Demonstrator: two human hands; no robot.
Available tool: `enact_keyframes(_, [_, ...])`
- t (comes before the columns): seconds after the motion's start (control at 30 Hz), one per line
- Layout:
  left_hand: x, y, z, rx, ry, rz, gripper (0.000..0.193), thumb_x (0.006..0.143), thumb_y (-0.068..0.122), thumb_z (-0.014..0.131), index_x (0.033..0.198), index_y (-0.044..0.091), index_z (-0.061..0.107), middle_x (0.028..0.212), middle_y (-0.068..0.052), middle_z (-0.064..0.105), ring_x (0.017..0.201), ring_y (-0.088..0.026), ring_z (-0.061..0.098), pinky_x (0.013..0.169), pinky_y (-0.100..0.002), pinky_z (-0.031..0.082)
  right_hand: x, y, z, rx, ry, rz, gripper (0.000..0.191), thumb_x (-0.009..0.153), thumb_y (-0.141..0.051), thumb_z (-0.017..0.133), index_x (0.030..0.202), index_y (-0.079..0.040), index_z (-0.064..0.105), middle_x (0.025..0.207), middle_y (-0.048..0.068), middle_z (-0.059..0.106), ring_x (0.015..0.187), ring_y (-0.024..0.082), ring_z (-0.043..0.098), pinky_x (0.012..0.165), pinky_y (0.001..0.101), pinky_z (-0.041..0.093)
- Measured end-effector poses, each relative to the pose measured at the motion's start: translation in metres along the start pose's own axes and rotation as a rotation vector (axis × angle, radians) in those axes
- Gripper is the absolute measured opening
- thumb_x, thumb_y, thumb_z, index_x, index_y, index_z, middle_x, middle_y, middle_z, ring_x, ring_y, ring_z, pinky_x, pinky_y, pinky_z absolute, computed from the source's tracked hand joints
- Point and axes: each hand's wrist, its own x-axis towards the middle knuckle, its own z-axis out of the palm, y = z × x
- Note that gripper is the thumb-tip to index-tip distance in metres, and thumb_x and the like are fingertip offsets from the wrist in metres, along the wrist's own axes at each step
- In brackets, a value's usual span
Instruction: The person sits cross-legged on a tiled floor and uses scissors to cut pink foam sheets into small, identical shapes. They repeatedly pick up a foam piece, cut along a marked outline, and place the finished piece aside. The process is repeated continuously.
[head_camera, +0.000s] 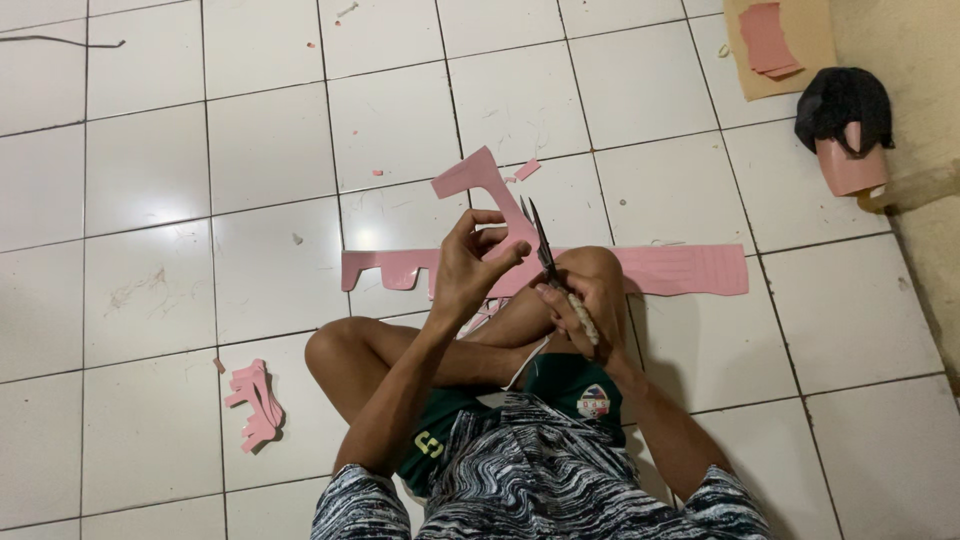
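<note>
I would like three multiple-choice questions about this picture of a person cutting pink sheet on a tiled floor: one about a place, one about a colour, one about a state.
1. Where does the stack of cut pink pieces lie?
A. On the floor beside the person's left knee
B. On the brown board
C. On the person's lap

2. What colour is the long strip on the floor tiles?
A. Green
B. Pink
C. White

3. How are the scissors in the right hand?
A. Lying flat on the floor
B. Held with blades pointing up, away from the person
C. Hanging blades down

Answers:
1. A, the stack rests on a tile left of the bent knee.
2. B, the strip matches the pink piece gripped by the left hand.
3. B, the blade tips rise above the hand's fist.
</note>
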Motion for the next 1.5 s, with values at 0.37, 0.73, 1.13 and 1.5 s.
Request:
enact_keyframes(0.37, [0.006,0.006,-0.005,-0.002,-0.077,0.059,0.038,0.09,0.009,0.077,0.123,-0.005,0.065,0.101,-0.011,0.075,0.096,-0.015,0.074,0.083,-0.029,0.065,-0.001,0.007,-0.011,-0.305,0.076,-0.107,0.032,0.096,-0.032,0.071,0.093,0.0,0.073,0.057,-0.002,0.055,0.05,0.005,0.049,0.045,0.0233,0.038])
enact_keyframes(0.73, [0.004,0.0,-0.002,0.021,-0.016,-0.066,0.023,0.093,0.013,0.074,0.106,-0.005,0.072,0.091,-0.011,0.077,0.083,-0.014,0.076,0.077,-0.03,0.068,0.004,0.007,-0.001,-0.071,-0.102,-0.07,0.035,0.101,-0.028,0.061,0.126,-0.004,0.069,0.074,-0.005,0.056,0.063,0.003,0.051,0.057,0.0198,0.044])
enact_keyframes(1.13, [-0.003,-0.011,0.002,-0.132,-0.019,-0.1,0.023,0.094,0.014,0.075,0.107,-0.005,0.073,0.089,-0.007,0.073,0.081,-0.011,0.071,0.076,-0.029,0.065,-0.005,-0.002,0.0,0.064,-0.056,0.074,0.029,0.098,-0.027,0.065,0.11,0.0,0.071,0.061,-0.005,0.049,0.047,0.002,0.041,0.042,0.0204,0.032])
enact_keyframes(1.5, [0.0,-0.003,0.007,-0.14,0.041,0.058,0.029,0.092,0.011,0.075,0.114,-0.003,0.064,0.105,-0.011,0.072,0.101,-0.014,0.073,0.077,-0.03,0.067,-0.007,0.011,0.005,-0.045,0.027,0.04,0.028,0.098,-0.024,0.067,0.095,0.004,0.07,0.056,-0.002,0.054,0.042,0.005,0.044,0.038,0.0234,0.031])
